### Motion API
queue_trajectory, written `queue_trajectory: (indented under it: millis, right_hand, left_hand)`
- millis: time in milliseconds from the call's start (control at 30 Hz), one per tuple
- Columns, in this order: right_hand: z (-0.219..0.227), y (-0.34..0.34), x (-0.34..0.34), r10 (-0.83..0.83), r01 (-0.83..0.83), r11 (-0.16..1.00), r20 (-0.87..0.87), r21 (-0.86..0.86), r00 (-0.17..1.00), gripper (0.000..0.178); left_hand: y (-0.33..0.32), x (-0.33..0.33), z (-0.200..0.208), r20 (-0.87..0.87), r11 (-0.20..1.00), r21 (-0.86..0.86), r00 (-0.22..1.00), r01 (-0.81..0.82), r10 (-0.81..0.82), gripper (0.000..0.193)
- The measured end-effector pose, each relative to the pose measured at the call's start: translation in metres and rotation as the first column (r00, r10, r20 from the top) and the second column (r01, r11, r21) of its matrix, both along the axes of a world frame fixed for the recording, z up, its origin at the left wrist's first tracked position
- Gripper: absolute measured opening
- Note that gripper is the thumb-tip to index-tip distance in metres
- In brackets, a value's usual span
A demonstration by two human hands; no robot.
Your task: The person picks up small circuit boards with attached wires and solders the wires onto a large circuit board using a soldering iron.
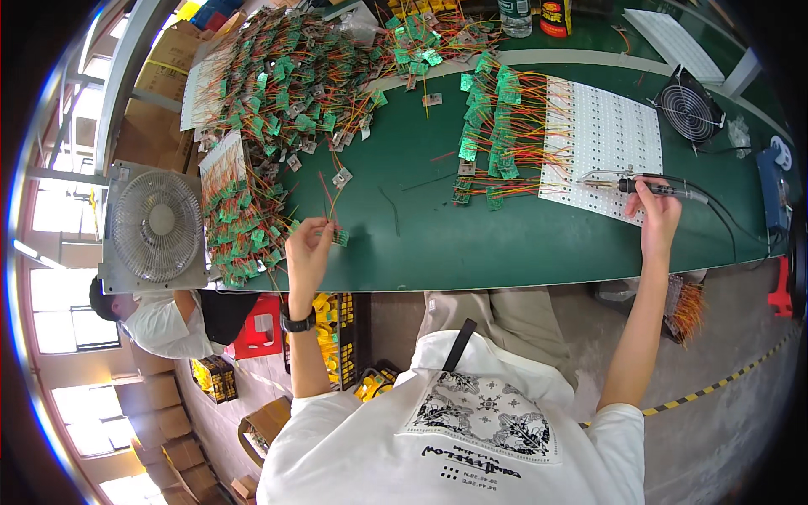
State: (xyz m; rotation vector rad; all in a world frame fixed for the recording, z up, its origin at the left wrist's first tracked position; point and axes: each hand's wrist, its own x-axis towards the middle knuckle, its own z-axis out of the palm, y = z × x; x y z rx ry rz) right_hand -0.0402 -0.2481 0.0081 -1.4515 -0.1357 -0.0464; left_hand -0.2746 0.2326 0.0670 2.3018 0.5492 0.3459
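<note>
My left hand (308, 252) is closed in a pinch at the table's near left. Between its fingers is a small green circuit board (340, 236) with thin red and orange wires sticking up. On the right, my right hand (656, 212) grips a soldering iron (637, 186) by its dark handle. The iron's tip points left, over a white perforated panel (602, 139); whether it touches cannot be made out. Rows of green boards (505, 126) on red and orange wires hang off the panel's left edge.
A big heap of wired green boards (286, 93) covers the far left of the green table (404, 252). A framed fan (160, 225) stands at the left edge, a black fan (688, 111) at the right. Beyond are a bottle (516, 18) and a can. Another person (160, 320) sits left.
</note>
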Motion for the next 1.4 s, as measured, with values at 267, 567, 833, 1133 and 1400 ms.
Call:
queue_trajectory:
  millis: [267,567,833,1133,1400]
  right_hand:
    - [-0.002,0.000,-0.001,-0.018,0.016,0.999,0.028,0.050,0.999,0.016]
    - [-0.001,0.002,0.002,-0.181,0.174,0.974,0.041,0.143,0.983,0.016]
    - [-0.005,-0.002,0.007,-0.162,0.155,0.977,0.032,0.149,0.986,0.016]
    - [0.007,0.002,0.004,-0.276,0.275,0.928,-0.032,0.252,0.961,0.018]
    - [0.007,0.000,0.004,-0.312,0.321,0.889,-0.080,0.326,0.947,0.018]
  left_hand:
    - [-0.098,0.049,0.017,0.276,0.900,-0.401,0.959,0.171,-0.060,0.014]
    - [-0.194,0.136,0.009,0.368,0.693,-0.221,0.717,0.686,-0.593,0.014]
    - [-0.208,0.166,-0.005,0.325,0.559,-0.421,0.694,0.714,-0.642,0.016]
    - [-0.209,0.154,-0.020,0.273,0.607,-0.157,0.625,0.779,-0.731,0.016]
    - [-0.212,0.145,-0.013,0.490,0.328,-0.593,0.653,0.735,-0.577,0.010]
